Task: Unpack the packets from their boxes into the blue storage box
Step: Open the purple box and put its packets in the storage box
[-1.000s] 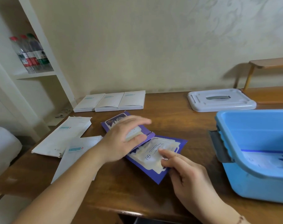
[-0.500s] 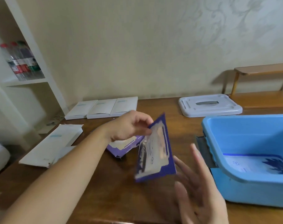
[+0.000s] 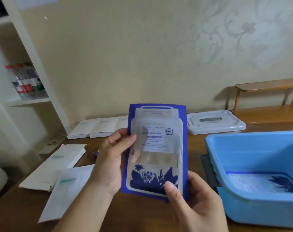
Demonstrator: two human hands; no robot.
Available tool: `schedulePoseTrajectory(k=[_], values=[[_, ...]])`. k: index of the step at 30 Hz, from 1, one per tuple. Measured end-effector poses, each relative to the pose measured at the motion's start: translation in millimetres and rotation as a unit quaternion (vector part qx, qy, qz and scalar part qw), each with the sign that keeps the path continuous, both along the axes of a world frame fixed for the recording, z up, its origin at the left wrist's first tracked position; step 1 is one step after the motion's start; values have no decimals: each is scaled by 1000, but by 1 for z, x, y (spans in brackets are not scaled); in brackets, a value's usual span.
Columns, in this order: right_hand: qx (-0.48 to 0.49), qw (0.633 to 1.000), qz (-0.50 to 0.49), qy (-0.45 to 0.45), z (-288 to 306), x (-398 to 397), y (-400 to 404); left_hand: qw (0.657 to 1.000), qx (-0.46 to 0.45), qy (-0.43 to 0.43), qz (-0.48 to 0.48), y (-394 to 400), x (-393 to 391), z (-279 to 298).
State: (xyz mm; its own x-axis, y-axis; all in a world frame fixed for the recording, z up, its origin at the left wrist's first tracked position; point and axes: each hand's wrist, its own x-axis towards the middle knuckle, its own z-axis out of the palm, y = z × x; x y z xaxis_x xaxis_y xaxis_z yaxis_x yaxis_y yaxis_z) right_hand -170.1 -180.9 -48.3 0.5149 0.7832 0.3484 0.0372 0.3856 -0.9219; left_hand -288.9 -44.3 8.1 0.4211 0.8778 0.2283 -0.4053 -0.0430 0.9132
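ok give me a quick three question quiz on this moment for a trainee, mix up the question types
1. True or false: the packet is held upright by both the left hand and the right hand.
2. Multiple choice: where is the white lid? A) closed on the blue storage box B) flat on the table behind the box C) on the shelf
3. Fill in: inside the blue storage box there already lies at least one ____.

Key
1. True
2. B
3. Packet
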Motion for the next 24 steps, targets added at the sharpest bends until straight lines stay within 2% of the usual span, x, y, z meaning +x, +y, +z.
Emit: schedulePoseTrajectory(k=[3,5,7,10,12,15,16,19,22,24], values=[[6,999,17,-37,24,12,-26,999,14,-2,-37,-3,3,23],[11,995,-13,-94,42,35,-47,994,67,19,-81,0,12,45],[5,987,-54,-154,67,68,-69,978,148,72,-128,2,28,65],[12,986,-109,-124,101,125,-91,937,247,142,-204,-6,61,81],[-58,976,-146,-153,111,174,-89,918,280,181,-214,-14,94,81],[-210,946,-122,-214,114,237,-75,892,329,281,-133,-16,143,73],[-251,937,-102,-222,111,250,-71,871,357,321,-104,-14,156,68],[-357,892,-62,-271,101,269,-58,781,463,417,-41,-11,178,52],[-402,856,-65,-318,92,276,-43,740,496,449,-73,-14,187,39],[-415,823,-71,-382,86,276,-31,701,517,472,-136,-17,192,34]])
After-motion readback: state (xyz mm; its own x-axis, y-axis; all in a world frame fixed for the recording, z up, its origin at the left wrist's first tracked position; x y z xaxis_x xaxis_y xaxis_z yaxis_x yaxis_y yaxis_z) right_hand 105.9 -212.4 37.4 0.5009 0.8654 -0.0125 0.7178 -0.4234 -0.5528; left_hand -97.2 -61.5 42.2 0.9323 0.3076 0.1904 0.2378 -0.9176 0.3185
